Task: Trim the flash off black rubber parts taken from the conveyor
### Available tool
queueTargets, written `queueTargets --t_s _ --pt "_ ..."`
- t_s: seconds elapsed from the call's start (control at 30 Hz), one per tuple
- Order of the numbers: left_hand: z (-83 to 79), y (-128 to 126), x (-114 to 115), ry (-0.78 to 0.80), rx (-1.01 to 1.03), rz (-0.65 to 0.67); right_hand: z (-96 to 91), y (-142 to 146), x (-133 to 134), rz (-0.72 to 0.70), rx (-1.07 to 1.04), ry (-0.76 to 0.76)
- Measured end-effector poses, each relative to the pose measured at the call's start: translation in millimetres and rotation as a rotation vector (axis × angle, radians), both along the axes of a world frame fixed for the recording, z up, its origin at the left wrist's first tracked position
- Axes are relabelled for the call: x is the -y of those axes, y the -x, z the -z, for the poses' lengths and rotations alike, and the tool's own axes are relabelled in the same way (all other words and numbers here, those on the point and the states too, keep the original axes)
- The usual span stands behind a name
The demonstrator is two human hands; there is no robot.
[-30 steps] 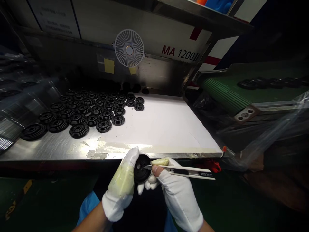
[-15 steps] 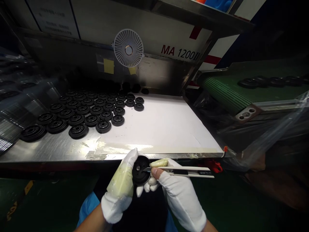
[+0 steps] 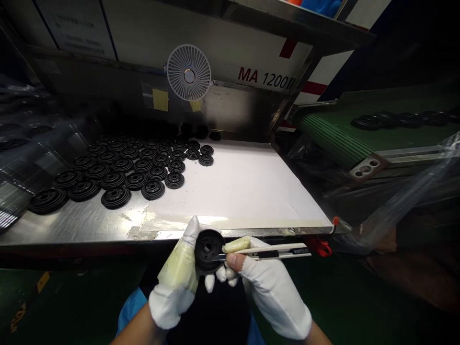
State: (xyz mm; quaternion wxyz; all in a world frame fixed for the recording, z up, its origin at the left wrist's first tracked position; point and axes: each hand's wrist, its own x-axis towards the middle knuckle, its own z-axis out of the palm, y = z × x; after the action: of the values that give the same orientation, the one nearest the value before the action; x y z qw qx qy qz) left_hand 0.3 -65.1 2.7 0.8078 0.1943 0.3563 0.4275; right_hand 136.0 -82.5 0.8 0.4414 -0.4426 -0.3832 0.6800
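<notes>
Just in front of the bench edge, my left hand [image 3: 179,273], in a white glove with a yellowed thumb cover, grips a round black plastic wheel [image 3: 204,263] with a hub in its middle. My right hand [image 3: 268,287], gloved in white with a bare thumb tip, is closed on a utility knife [image 3: 283,251] with a white and black handle. The knife's thin blade points left and reaches over the wheel's inner face near the hub. Whether the edge touches the plastic I cannot tell.
Several stepped black wheels lie in rows on the metal bench [image 3: 86,223], left of a white sheet [image 3: 244,187]. A small fan [image 3: 189,74] stands behind. At the right, a green conveyor [image 3: 330,136] carries more black parts. Clear plastic trays [image 3: 43,158] sit at the left.
The wheel has turned slightly, so its inner face shows more openly. The knife has tilted, its handle end a little higher, and the blade now sits lower on the wheel.
</notes>
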Motion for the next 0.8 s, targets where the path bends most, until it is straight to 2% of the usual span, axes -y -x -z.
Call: queueTargets --t_s 0.1,0.2,0.3,0.47,0.57,0.8 --pt "-2.7 6 -3 -0.001 -0.032 -0.059 -5.0 -8 -2 0.12 -0.054 -0.065" --pt "-2.3 13 -2 -0.051 -0.042 -0.051 -11.6 -11 -1 0.283 -0.077 -0.14" --pt "3.0 15 -1 -0.129 -0.076 -0.069 -13.9 -7 3 0.345 -0.108 -0.15" --pt "13.0 8 1 -0.12 -0.11 -0.197 -6.6 8 7 0.375 -0.18 -0.08" --pt "14.7 6 4 -0.064 -0.055 -0.193 -3.2 14 8 0.364 -0.183 -0.058" --pt "16.4 7 8 -0.097 -0.019 -0.168 -2.6 19 13 0.359 -0.238 -0.007"
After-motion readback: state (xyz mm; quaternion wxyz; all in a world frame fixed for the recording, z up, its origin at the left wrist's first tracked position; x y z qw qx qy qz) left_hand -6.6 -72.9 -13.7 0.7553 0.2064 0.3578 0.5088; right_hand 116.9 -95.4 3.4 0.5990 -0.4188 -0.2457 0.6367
